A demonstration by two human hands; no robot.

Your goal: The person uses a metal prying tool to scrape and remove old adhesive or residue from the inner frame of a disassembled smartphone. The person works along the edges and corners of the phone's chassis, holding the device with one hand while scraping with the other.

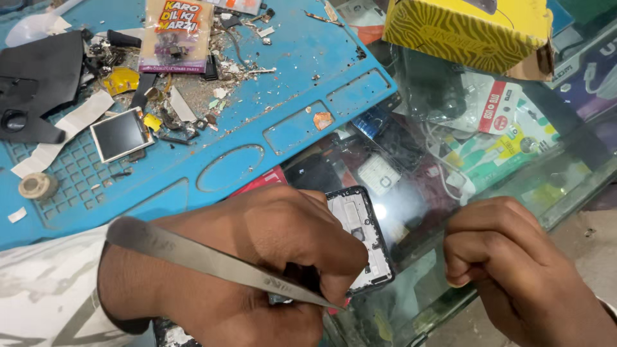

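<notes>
In the head view, an opened phone frame (360, 238) is gripped by the left hand (257, 270), its fingers curled shut round the lower part, while a pair of metal tweezers (212, 260) is also held across that hand, the tip reaching the frame's lower edge. The frame is held above the glass worktop (553, 186), near its front edge. The right hand (514, 270) is closed into a loose fist just beside the frame; whether anything is pinched in it cannot be told. The frame appears stripped, with pale inner parts exposed and no screen fitted, so disassembly seems well advanced, though what is left cannot be judged. Well apart, a blue repair mat (257, 115) is strewn with debris, a small display panel (120, 133), a tape roll (36, 186) and a parts packet (177, 35). A yellow box (469, 29) stands behind.
</notes>
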